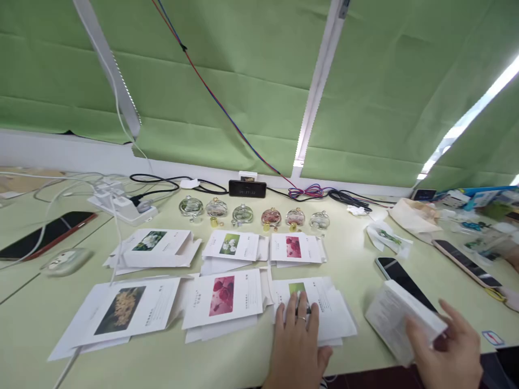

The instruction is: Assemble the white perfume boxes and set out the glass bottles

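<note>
My left hand (298, 335), with a ring on one finger, lies flat with its fingers apart on a folded white carton (334, 310). Its fingers partly cover the green and white flower picture. Over the table's front right, my right hand (454, 346) grips a white box (395, 319) that is tilted and slightly blurred. Beside my left hand lies a flat carton with a red flower picture (247, 294); farther left is one with a yellow-brown flower picture (156, 310). Behind them, another row includes a carton with a pink-red flower picture (308, 248).
Several small glass bottles (242, 214) line the back, with small gold and silver caps before them. A phone showing a timer (247, 189) leans behind. A power strip (121, 208) with cables stands left. Another phone (405, 281) lies by the white box; a person's hand shows far right.
</note>
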Tool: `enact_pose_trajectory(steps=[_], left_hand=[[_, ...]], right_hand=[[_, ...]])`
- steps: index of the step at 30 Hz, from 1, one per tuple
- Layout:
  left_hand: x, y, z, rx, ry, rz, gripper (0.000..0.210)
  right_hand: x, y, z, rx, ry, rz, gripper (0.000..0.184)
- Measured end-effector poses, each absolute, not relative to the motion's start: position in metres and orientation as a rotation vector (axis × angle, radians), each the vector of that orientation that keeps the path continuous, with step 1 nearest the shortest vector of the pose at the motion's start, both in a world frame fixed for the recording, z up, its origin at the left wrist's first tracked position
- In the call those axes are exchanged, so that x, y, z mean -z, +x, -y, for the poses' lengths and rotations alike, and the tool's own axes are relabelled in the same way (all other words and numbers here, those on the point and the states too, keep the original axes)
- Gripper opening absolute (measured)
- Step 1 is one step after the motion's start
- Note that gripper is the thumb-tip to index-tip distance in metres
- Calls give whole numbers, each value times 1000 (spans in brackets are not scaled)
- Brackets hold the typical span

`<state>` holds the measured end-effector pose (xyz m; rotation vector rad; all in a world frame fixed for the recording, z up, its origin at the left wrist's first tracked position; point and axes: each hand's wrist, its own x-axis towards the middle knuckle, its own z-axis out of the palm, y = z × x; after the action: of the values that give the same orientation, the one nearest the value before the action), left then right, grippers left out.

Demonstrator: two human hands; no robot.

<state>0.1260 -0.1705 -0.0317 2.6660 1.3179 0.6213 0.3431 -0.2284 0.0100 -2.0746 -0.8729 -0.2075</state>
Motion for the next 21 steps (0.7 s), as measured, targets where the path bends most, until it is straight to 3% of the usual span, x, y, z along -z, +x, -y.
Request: enact_pose_trajectory(steps=[5,11,13,21], left_hand=[[-9,147,172,-684,2574,-1193,60],[-36,168,167,-671,2377,-729,87],[-40,172,166,-688,2334,-707,91],[-68,155,178,-816,2160,-525,89]], right_hand=[[38,343,244,-87,-1773,1126,90],[31,364,229,-739,-1643,1471,97],[25,366,227,-684,-1635,1575,96],[-1,369,245,136,-1752,1956,81]])
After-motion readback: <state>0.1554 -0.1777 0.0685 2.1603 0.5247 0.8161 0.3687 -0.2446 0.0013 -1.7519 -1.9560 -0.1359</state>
